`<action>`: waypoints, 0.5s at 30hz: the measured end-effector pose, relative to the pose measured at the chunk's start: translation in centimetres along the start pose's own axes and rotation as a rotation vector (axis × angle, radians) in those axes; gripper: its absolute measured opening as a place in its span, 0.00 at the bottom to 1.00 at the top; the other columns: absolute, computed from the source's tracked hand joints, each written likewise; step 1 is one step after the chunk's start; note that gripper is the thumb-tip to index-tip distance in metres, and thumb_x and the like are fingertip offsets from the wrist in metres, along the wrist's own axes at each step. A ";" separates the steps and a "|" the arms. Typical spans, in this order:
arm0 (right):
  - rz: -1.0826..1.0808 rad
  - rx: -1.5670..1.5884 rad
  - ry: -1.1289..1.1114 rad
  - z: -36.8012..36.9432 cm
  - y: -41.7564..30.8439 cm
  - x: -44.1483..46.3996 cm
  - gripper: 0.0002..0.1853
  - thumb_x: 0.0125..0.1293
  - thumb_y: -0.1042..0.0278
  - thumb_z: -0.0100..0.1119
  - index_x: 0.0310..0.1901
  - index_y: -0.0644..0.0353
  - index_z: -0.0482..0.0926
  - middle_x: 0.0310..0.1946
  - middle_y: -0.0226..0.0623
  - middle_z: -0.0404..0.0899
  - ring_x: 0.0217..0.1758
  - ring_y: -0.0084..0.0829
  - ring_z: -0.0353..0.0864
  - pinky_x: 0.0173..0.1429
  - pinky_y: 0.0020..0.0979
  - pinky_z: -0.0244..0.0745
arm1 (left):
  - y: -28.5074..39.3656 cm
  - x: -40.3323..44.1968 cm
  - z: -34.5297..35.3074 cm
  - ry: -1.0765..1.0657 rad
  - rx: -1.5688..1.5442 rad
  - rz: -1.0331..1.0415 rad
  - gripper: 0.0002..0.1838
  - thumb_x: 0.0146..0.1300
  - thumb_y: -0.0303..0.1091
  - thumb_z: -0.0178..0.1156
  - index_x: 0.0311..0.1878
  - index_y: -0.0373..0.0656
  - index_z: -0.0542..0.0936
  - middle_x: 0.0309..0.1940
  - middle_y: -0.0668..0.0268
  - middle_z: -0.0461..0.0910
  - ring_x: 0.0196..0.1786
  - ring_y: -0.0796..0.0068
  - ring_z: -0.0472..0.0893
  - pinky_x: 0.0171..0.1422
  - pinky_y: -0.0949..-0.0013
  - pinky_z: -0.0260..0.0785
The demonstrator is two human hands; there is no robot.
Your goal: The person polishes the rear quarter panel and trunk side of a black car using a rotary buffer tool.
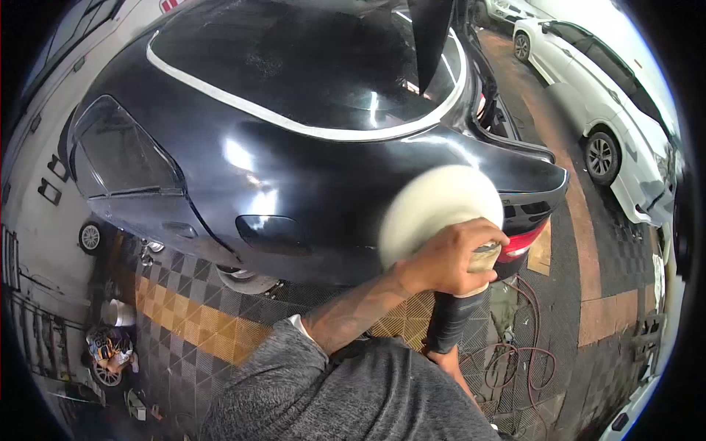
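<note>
A polishing machine with a round white pad (441,206) rests against the rear side panel of a dark car (323,184), near its red tail light (518,241). My left hand (460,257) is wrapped over the head of the polisher, just behind the pad. Lower down, my right hand (443,359) is closed round the end of the polisher's black body (456,320), partly hidden behind it. The pad looks blurred at its edge. White tape (294,126) runs along the border of the car's rear window.
White cars (596,88) stand at the right. A red hose (540,353) lies coiled on the tiled floor. At the lower left, another person (110,349) crouches by a wheel, near a white bucket (121,313).
</note>
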State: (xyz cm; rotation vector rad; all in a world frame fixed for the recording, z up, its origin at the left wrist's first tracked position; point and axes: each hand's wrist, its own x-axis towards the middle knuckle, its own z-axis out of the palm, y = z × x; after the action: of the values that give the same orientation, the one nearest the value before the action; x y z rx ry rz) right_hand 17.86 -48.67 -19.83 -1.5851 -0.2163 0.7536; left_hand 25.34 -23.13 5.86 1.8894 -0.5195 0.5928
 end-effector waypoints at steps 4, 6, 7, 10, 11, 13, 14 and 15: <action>0.000 -0.161 -0.026 1.8 -4.9 0.8 0.20 0.44 0.67 0.77 0.38 0.67 0.83 0.36 0.43 0.88 0.41 0.32 0.87 0.49 0.38 0.80 | -0.4 -3.1 -2.9 0.206 0.060 0.056 0.17 0.56 0.28 0.66 0.50 0.34 0.84 0.50 0.51 0.86 0.54 0.57 0.86 0.61 0.58 0.78; 0.026 -0.360 -0.017 2.4 -8.1 1.3 0.22 0.43 0.63 0.77 0.38 0.69 0.84 0.37 0.49 0.88 0.43 0.34 0.88 0.49 0.38 0.80 | 0.3 -5.5 -4.7 0.319 0.112 0.009 0.16 0.58 0.29 0.63 0.49 0.33 0.84 0.46 0.50 0.87 0.49 0.58 0.88 0.58 0.58 0.80; 0.065 -0.416 -0.002 2.7 -9.0 1.6 0.24 0.44 0.61 0.77 0.39 0.70 0.85 0.38 0.51 0.88 0.44 0.36 0.88 0.50 0.39 0.80 | 0.9 -6.7 -5.8 0.391 0.158 -0.019 0.16 0.59 0.30 0.62 0.50 0.32 0.84 0.43 0.50 0.88 0.47 0.58 0.88 0.56 0.58 0.81; 0.007 -0.647 -0.299 2.7 -9.3 4.1 0.32 0.46 0.53 0.75 0.49 0.70 0.85 0.43 0.59 0.87 0.49 0.51 0.88 0.58 0.43 0.80 | 1.5 -11.1 -8.7 0.588 0.214 -0.076 0.16 0.61 0.29 0.58 0.48 0.31 0.83 0.43 0.47 0.87 0.48 0.57 0.87 0.57 0.56 0.80; 0.003 -0.649 -0.285 3.4 -11.4 4.3 0.32 0.46 0.53 0.75 0.49 0.70 0.85 0.43 0.59 0.87 0.49 0.51 0.88 0.58 0.43 0.80 | 1.7 -12.3 -9.9 0.647 0.242 -0.081 0.16 0.61 0.29 0.56 0.48 0.30 0.83 0.43 0.47 0.87 0.48 0.57 0.87 0.57 0.55 0.80; 0.002 -0.729 -0.407 5.1 -14.6 4.1 0.33 0.47 0.55 0.75 0.52 0.70 0.84 0.44 0.59 0.87 0.49 0.52 0.88 0.59 0.43 0.81 | 3.5 -13.5 -11.7 0.747 0.222 -0.156 0.16 0.62 0.28 0.53 0.49 0.30 0.82 0.43 0.47 0.86 0.47 0.57 0.87 0.55 0.55 0.81; -0.035 -0.748 -0.450 5.5 -15.1 4.1 0.33 0.51 0.54 0.75 0.56 0.68 0.83 0.44 0.58 0.87 0.48 0.53 0.88 0.58 0.43 0.81 | 3.6 -14.0 -12.6 0.814 0.173 -0.176 0.16 0.63 0.28 0.53 0.49 0.29 0.82 0.44 0.47 0.86 0.47 0.57 0.86 0.55 0.56 0.81; -0.030 -0.747 -0.447 5.8 -15.3 4.0 0.33 0.51 0.54 0.75 0.56 0.68 0.83 0.44 0.58 0.87 0.48 0.53 0.88 0.58 0.43 0.81 | 3.8 -14.4 -13.4 0.880 0.125 -0.201 0.16 0.63 0.28 0.53 0.50 0.29 0.81 0.45 0.47 0.85 0.46 0.57 0.86 0.55 0.56 0.81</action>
State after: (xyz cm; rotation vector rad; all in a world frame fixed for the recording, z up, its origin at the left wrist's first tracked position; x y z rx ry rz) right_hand 21.95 -39.01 -6.63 -2.0755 -0.9317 1.0724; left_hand 9.59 -10.90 4.17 1.5595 0.2807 1.2375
